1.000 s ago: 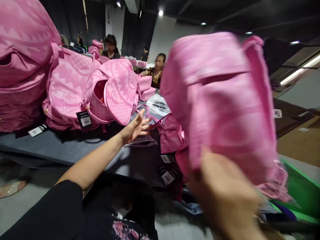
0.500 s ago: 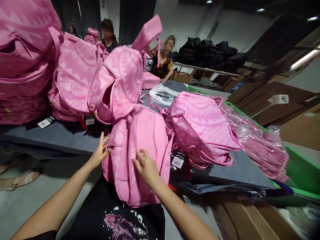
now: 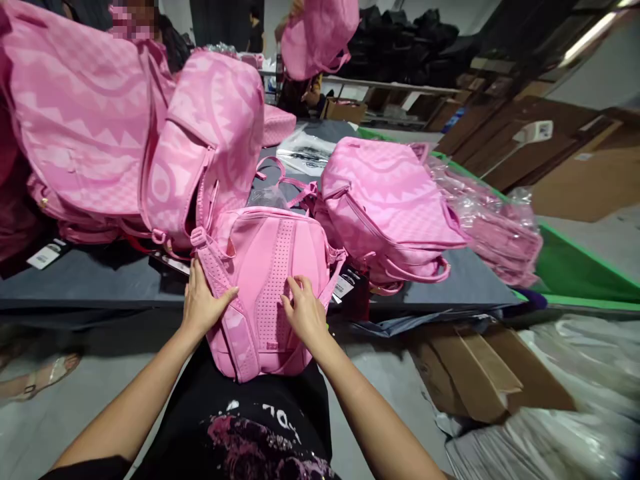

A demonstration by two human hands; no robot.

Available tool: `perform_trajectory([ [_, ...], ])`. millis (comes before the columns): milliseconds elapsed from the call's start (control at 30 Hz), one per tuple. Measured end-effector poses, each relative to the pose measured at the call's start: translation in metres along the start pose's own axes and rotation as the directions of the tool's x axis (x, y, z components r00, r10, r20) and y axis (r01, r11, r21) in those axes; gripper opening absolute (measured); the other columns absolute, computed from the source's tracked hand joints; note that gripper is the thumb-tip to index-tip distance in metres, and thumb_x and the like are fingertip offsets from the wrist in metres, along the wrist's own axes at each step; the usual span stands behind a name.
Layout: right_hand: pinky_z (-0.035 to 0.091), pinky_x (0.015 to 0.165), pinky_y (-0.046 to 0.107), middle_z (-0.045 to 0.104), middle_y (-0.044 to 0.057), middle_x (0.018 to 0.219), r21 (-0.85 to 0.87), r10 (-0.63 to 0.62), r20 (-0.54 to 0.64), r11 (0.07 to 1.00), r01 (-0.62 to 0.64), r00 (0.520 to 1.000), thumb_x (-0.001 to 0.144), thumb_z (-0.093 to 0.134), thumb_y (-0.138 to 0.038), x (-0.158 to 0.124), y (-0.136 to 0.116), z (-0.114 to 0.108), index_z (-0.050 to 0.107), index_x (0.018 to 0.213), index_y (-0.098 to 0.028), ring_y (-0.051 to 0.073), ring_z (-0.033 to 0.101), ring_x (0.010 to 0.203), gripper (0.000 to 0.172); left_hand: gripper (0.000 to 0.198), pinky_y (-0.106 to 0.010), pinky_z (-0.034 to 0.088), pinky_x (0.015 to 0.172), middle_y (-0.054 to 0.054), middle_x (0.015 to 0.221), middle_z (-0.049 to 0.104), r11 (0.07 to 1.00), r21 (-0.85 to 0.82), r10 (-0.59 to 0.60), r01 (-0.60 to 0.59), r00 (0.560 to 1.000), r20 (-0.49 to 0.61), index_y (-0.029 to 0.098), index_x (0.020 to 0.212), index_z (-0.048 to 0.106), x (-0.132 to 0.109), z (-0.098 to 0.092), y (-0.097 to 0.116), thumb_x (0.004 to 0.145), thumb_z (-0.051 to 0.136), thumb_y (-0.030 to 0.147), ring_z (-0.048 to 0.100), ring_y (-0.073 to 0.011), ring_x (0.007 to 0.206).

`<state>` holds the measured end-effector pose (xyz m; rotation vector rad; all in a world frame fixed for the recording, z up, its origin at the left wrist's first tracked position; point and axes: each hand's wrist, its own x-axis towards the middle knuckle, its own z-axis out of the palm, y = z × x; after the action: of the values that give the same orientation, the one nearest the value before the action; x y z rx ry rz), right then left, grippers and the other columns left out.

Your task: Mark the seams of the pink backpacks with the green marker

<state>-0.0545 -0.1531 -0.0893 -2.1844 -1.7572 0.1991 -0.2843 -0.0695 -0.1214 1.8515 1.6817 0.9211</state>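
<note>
A pink backpack [image 3: 311,240] stands upright on my lap against the table edge, its perforated back panel towards me. My left hand [image 3: 203,300] is at its left side, thumb over the padded shoulder strap [image 3: 233,320] and fingers along the outer edge. My right hand [image 3: 307,317] rests at the right part of the back panel, fingers loosely bent and apart, holding nothing. Next to the strap top, a second pink backpack [image 3: 227,107] with a half-open zip leans on another pink backpack [image 3: 90,120]. To the right lies one more pink backpack [image 3: 385,180].
The table has a grey cover [image 3: 440,287]. Plastic-wrapped pink bags [image 3: 500,240] lie by a green bin [image 3: 575,267]. Cardboard [image 3: 460,367] and clear plastic [image 3: 565,387] are on the floor at right. Across the table, a person holds up a pink bag [image 3: 320,33].
The backpack on my lap has turned so its back panel faces me more squarely. My left hand has come onto its strap side. Across the table, the raised pink bag has moved.
</note>
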Motion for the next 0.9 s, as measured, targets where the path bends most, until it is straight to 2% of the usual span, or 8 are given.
perform_trajectory([
  [100, 0.054, 0.086, 0.041, 0.046, 0.025, 0.146, -0.008, 0.255, -0.033, 0.967, -0.256, 0.966, 0.097, 0.052, -0.037, 0.021, 0.026, 0.003, 0.039, 0.15, -0.011, 0.033, 0.065, 0.113, 0.06, 0.119, -0.055, 0.045, 0.108, -0.024, 0.15, 0.048, 0.989, 0.047, -0.143, 0.141, 0.988, 0.054, 0.015, 0.16, 0.013, 0.021, 0.005, 0.017, 0.068, 0.076, 0.056, 0.052, -0.0411, 0.135],
  [200, 0.053, 0.084, 0.042, 0.06, 0.029, 0.128, 0.053, 0.433, 0.058, 0.898, -0.436, 0.9, 0.085, 0.069, -0.053, 0.039, 0.055, -0.004, 0.051, 0.137, -0.002, 0.039, 0.065, 0.111, 0.075, 0.082, -0.051, 0.053, 0.097, -0.017, 0.119, 0.071, 0.975, 0.015, -0.221, 0.221, 0.972, 0.079, 0.017, 0.142, 0.049, 0.033, 0.0, 0.016, 0.07, 0.072, 0.05, 0.068, -0.0389, 0.111],
  [367, 0.051, 0.076, 0.029, 0.074, 0.009, 0.098, 0.176, 0.351, 0.141, 0.911, -0.373, 0.925, 0.083, 0.072, -0.053, 0.034, 0.054, -0.026, 0.063, 0.118, -0.015, 0.023, 0.071, 0.091, 0.051, 0.055, -0.043, 0.059, 0.082, -0.011, 0.101, 0.075, 0.945, -0.153, -0.29, 0.29, 0.957, 0.024, 0.015, 0.101, 0.066, 0.03, -0.055, -0.024, 0.061, 0.072, 0.053, 0.072, -0.0323, 0.094],
  [500, 0.048, 0.076, 0.031, 0.074, 0.01, 0.096, 0.146, 0.208, 0.095, 0.964, -0.221, 0.973, 0.085, 0.066, -0.061, 0.027, 0.017, -0.031, 0.065, 0.111, -0.018, 0.027, 0.07, 0.093, 0.05, 0.069, -0.054, 0.056, 0.091, -0.013, 0.113, 0.072, 0.895, -0.182, -0.412, 0.406, 0.911, 0.003, 0.013, 0.116, 0.063, 0.021, -0.099, -0.048, 0.059, 0.073, 0.05, 0.069, -0.0376, 0.103],
  [633, 0.044, 0.069, 0.03, 0.073, 0.011, 0.091, 0.066, 0.2, 0.175, 0.974, -0.214, 0.964, 0.091, 0.061, -0.054, 0.035, 0.004, -0.025, 0.066, 0.102, -0.016, 0.027, 0.069, 0.087, 0.04, 0.111, -0.066, 0.027, 0.118, -0.016, 0.153, 0.044, 0.979, 0.187, 0.002, 0.084, 0.908, -0.419, 0.018, 0.156, 0.022, -0.009, -0.102, -0.025, 0.067, 0.081, 0.047, 0.037, -0.046, 0.143],
  [700, 0.043, 0.067, 0.03, 0.073, 0.011, 0.091, 0.048, 0.21, 0.162, 0.974, -0.22, 0.964, 0.092, 0.059, -0.054, 0.035, 0.005, -0.023, 0.065, 0.103, -0.016, 0.028, 0.069, 0.086, 0.04, 0.092, -0.058, 0.026, 0.122, -0.01, 0.158, 0.037, 0.83, 0.429, 0.522, -0.356, 0.766, -0.374, 0.028, 0.156, 0.021, -0.017, -0.087, 0.005, 0.081, 0.072, 0.037, 0.032, -0.0378, 0.148],
  [767, 0.04, 0.065, 0.031, 0.074, 0.012, 0.09, 0.035, 0.199, 0.119, 0.978, -0.204, 0.973, 0.091, 0.06, -0.055, 0.029, 0.004, -0.025, 0.065, 0.102, -0.016, 0.029, 0.069, 0.085, 0.041, 0.064, -0.048, 0.035, 0.118, -0.005, 0.15, 0.048, 0.484, 0.437, 0.858, -0.758, 0.509, -0.068, 0.033, 0.148, 0.036, -0.008, -0.065, 0.043, 0.089, 0.061, 0.025, 0.042, -0.0277, 0.142],
  [900, 0.035, 0.061, 0.03, 0.074, 0.011, 0.087, 0.061, 0.178, 0.098, 0.981, -0.184, 0.979, 0.092, 0.06, -0.057, 0.017, -0.001, -0.033, 0.065, 0.098, -0.017, 0.027, 0.069, 0.081, 0.04, 0.022, -0.044, 0.041, 0.104, -0.009, 0.114, 0.069, 0.007, 0.282, 0.932, -0.959, 0.109, 0.345, 0.019, 0.111, 0.065, 0.051, -0.012, 0.115, 0.097, 0.052, 0.031, 0.06, -0.0239, 0.111],
])
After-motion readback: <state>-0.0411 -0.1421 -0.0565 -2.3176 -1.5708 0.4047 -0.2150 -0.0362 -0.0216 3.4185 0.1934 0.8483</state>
